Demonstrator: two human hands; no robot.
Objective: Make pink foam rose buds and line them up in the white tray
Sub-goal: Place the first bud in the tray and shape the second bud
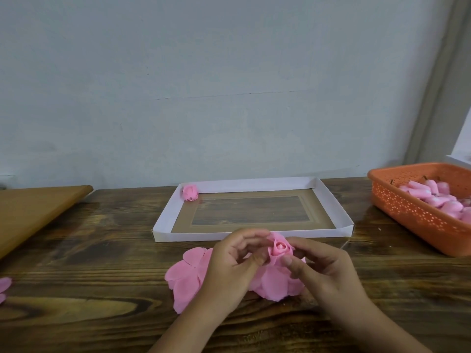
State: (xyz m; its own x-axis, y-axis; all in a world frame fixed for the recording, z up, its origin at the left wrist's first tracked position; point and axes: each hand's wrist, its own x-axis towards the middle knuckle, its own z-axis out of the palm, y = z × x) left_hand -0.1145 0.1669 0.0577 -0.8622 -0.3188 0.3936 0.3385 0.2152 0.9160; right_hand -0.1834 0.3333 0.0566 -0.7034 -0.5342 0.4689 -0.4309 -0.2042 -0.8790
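Near the bench's front edge, the left hand (pixel 230 266) and right hand (pixel 321 270) pinch a pink foam rose bud (pixel 279 248) above loose pink petals (pixel 187 276). One finished bud (pixel 190 192) sits in the white tray's (pixel 334 200) far left corner.

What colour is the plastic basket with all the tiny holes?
The perforated plastic basket is orange, seen at the right of the head view.

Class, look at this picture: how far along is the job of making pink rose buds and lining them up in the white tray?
Done: one finished pink foam rose bud sits in the far-left corner of the white cardboard tray. In hand: the left hand and right hand pinch a second half-wrapped pink bud above loose pink foam petals. Left: finishing it and filling the row.
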